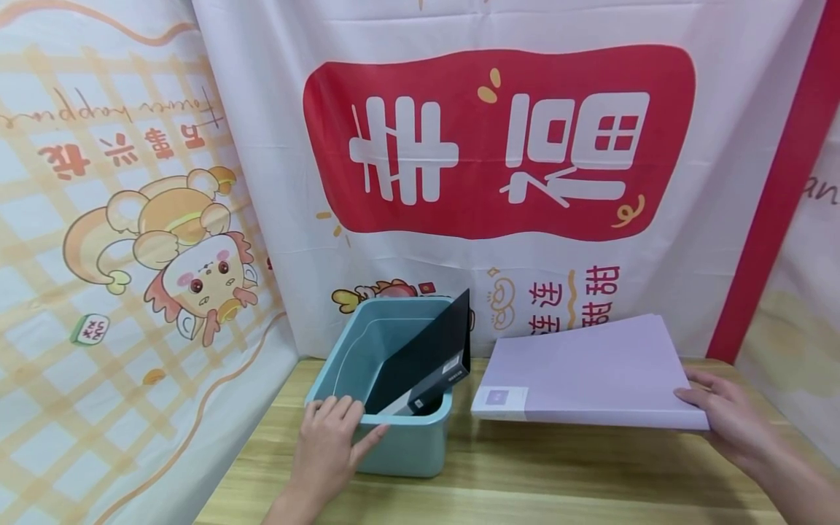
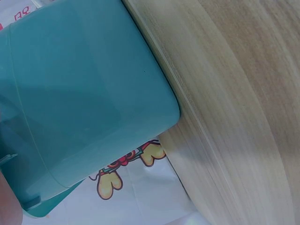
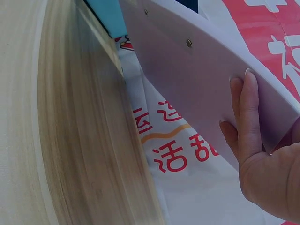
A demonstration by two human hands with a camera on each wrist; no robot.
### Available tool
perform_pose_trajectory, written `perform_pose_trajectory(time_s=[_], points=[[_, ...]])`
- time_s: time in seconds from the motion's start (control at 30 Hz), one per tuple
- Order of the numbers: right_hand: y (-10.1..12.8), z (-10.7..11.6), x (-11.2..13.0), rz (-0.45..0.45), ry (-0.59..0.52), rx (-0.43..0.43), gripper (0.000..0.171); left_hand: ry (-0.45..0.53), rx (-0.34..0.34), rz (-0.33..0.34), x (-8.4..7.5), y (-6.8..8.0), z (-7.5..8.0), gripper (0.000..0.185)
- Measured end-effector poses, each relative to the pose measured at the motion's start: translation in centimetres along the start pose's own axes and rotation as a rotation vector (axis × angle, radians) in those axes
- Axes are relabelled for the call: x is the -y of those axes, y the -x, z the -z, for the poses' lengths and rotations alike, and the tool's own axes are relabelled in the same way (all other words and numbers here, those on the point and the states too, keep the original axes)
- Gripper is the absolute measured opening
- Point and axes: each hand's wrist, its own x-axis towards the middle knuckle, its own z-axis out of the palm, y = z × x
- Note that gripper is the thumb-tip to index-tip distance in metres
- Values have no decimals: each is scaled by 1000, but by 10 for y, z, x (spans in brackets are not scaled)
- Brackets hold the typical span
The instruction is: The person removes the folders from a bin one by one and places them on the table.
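Note:
My right hand (image 1: 731, 412) grips the right end of a light purple file folder (image 1: 584, 372), thumb on top. In the right wrist view several fingers (image 3: 248, 112) lie against the folder's underside, which has small metal rivets (image 3: 189, 43). The folder is held above the table, its left end near the bin. My left hand (image 1: 328, 445) holds the near rim of a teal plastic bin (image 1: 410, 448), fingers over the edge and thumb outside. A black file folder (image 1: 420, 357) leans inside the bin, its upper corner sticking out past the right rim. The left wrist view shows mostly the bin's side (image 2: 93, 93).
The bin stands on a wood-grain table (image 1: 558, 474). Behind the table hangs a white cloth (image 1: 262, 87) with a red printed panel (image 1: 485, 146). More printed cloth (image 1: 65, 240) closes off the left side.

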Motion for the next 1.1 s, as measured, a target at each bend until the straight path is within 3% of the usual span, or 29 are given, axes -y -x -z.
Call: perform_pose_trajectory(time_s=[0.17,0.37,0.63,1.1], points=[[-2,-2,0,-11,28,-16,28,6,-7,-6,1,0,0,42],[-3,-9,2,-49,89,-37,65,9,-11,-11,1,-1,0,42],[-3,-10,-2,-60,98,-35,64,2,-2,-8,1,-1,0,42],[-2,-17,-15,-71,72,-62,39,-1,-3,-8,1,0,-1,43]])
